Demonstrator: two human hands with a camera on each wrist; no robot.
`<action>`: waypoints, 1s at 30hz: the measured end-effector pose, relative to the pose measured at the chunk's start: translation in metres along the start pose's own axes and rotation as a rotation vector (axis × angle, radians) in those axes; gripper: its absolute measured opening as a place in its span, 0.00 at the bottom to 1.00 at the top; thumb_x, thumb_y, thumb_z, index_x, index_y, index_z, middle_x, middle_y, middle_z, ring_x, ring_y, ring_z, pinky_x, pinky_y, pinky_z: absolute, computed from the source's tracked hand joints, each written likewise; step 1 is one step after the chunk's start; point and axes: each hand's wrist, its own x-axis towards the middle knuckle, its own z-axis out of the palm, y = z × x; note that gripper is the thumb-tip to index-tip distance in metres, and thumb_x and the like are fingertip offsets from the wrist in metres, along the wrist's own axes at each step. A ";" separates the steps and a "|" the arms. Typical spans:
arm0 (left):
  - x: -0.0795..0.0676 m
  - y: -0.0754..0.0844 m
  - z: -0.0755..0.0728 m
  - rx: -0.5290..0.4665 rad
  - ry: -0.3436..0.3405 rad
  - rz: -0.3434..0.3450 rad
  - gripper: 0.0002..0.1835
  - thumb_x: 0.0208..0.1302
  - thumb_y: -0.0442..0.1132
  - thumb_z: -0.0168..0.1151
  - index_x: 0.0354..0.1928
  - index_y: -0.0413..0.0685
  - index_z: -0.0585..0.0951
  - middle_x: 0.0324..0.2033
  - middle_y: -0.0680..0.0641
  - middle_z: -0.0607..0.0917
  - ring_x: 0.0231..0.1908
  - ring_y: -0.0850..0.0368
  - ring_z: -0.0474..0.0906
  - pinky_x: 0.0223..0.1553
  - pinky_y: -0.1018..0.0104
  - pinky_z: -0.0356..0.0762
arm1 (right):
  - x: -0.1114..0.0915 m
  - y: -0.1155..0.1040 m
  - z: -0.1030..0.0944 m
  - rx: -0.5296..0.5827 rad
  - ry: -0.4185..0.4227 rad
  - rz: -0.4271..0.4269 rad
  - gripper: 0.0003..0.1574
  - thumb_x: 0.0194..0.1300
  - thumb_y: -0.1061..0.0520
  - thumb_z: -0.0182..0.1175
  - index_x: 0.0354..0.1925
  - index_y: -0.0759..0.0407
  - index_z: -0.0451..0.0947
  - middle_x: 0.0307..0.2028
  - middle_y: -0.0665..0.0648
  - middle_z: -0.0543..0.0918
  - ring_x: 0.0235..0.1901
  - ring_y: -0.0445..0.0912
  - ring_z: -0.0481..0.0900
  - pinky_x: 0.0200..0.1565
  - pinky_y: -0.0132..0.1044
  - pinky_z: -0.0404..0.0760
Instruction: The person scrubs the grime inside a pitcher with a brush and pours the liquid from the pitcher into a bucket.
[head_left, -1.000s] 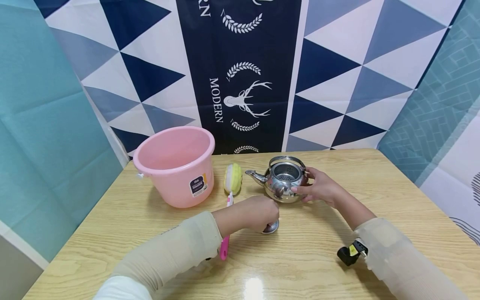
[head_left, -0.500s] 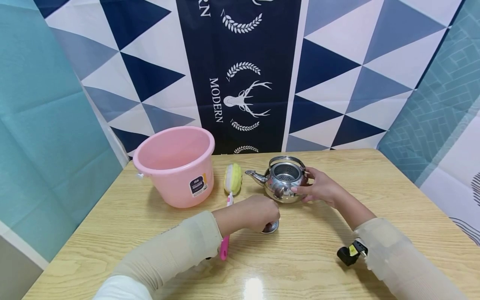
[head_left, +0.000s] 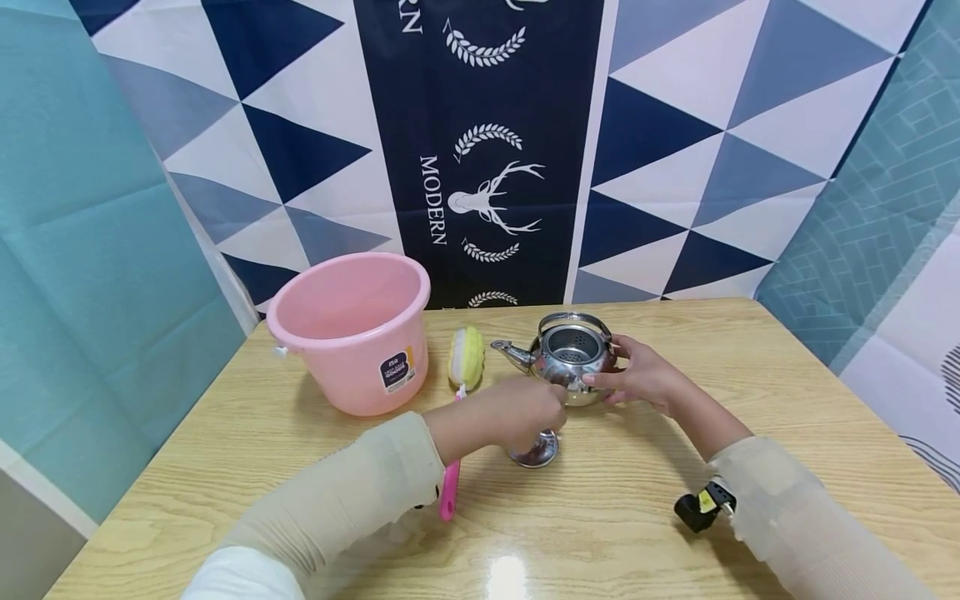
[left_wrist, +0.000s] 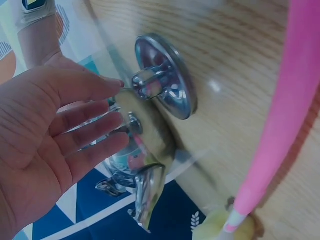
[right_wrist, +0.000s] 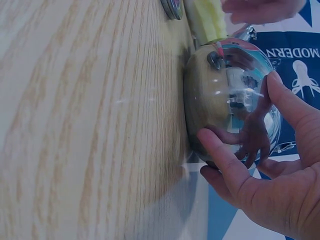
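On the table stands a shiny metal teapot (head_left: 553,367), uncovered, with a perforated strainer in its mouth and its spout to the left. My right hand (head_left: 643,375) holds its right side, thumb and fingers spread round the curved body. In front of the teapot lies its round metal lid (head_left: 536,452), knob up. My left hand (head_left: 517,412) hovers just above the lid. Seen from the left wrist, the fingers (left_wrist: 95,150) are fairly straight and the thumb is close to the lid knob (left_wrist: 147,84), apparently apart from it.
A pink bucket (head_left: 352,367) stands at the back left. Between it and the teapot lies a brush with a yellow-and-white sponge head (head_left: 467,357) and a pink handle (head_left: 450,487), partly under my left arm. A patterned cloth (head_left: 480,167) hangs behind the wooden table (head_left: 600,517).
My left hand has let go of the lid and risen slightly up and to the right, showing more of the lid. The right hand and teapot stay in place.
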 end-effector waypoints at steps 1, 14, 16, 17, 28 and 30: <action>0.000 0.000 -0.001 0.004 0.002 -0.001 0.15 0.46 0.32 0.70 0.38 0.57 0.86 0.40 0.54 0.78 0.35 0.62 0.75 0.31 0.71 0.76 | 0.000 0.000 0.000 0.000 -0.001 0.000 0.60 0.60 0.60 0.69 0.74 0.68 0.39 0.68 0.78 0.51 0.41 0.53 0.80 0.40 0.46 0.84; 0.001 -0.006 -0.020 0.028 0.194 -0.043 0.10 0.60 0.35 0.62 0.42 0.54 0.85 0.39 0.53 0.79 0.34 0.61 0.74 0.30 0.69 0.76 | -0.001 0.002 -0.002 -0.018 -0.006 0.018 0.64 0.60 0.57 0.69 0.75 0.68 0.34 0.70 0.78 0.47 0.42 0.53 0.80 0.43 0.46 0.83; 0.003 -0.008 -0.022 0.027 0.223 -0.047 0.09 0.61 0.36 0.62 0.42 0.54 0.85 0.39 0.53 0.79 0.35 0.61 0.75 0.31 0.68 0.77 | -0.001 0.002 -0.002 -0.017 -0.013 0.015 0.64 0.61 0.57 0.69 0.75 0.68 0.33 0.71 0.78 0.45 0.43 0.54 0.80 0.43 0.46 0.83; 0.004 -0.009 -0.023 0.025 0.232 -0.049 0.09 0.62 0.38 0.62 0.43 0.54 0.85 0.40 0.52 0.80 0.35 0.61 0.76 0.32 0.68 0.78 | -0.001 0.002 -0.003 -0.017 -0.018 0.011 0.64 0.61 0.57 0.68 0.75 0.68 0.32 0.71 0.78 0.44 0.43 0.54 0.80 0.43 0.46 0.83; 0.022 -0.018 -0.028 0.002 0.228 -0.091 0.11 0.60 0.41 0.66 0.45 0.53 0.86 0.38 0.53 0.80 0.37 0.61 0.75 0.36 0.66 0.79 | 0.000 0.002 -0.003 0.006 -0.022 0.002 0.60 0.62 0.62 0.67 0.75 0.67 0.35 0.71 0.77 0.44 0.41 0.51 0.80 0.43 0.47 0.83; 0.024 -0.021 -0.029 -0.013 0.237 -0.107 0.10 0.59 0.39 0.66 0.44 0.53 0.86 0.38 0.54 0.80 0.37 0.61 0.75 0.35 0.66 0.78 | 0.000 0.002 -0.003 0.002 -0.021 0.008 0.62 0.61 0.59 0.68 0.75 0.66 0.35 0.71 0.76 0.45 0.42 0.51 0.79 0.43 0.46 0.83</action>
